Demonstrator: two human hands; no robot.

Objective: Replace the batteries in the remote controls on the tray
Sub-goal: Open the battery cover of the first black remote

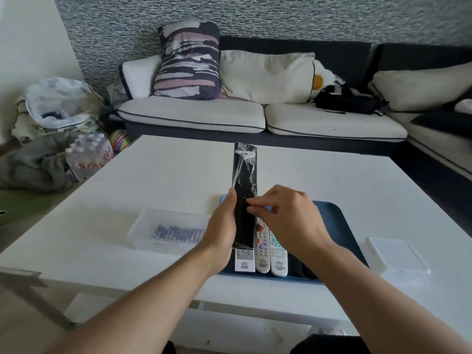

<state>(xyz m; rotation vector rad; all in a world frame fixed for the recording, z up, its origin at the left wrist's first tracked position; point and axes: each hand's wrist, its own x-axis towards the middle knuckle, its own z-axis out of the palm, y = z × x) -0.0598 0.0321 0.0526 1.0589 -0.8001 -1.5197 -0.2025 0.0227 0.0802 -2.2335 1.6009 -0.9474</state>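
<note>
Black remote in clear wrap, held above blue tray, long axis pointing away from person. Left hand clamps lower edge; right hand nearer midline, fingertips pinched at face. Battery cover hidden; what right fingers grip unclear, wrap or remote.

The left hand covers the near left edge of the black remote, and its fingers behind it are out of sight. The right hand hides much of the blue tray and the upper halves of the white remotes; their button labels are too small to read. Dark remotes beside them are mostly buried under the right forearm. The batteries in the clear box blur together, uncountable. The sofa runs off the right edge.
</note>
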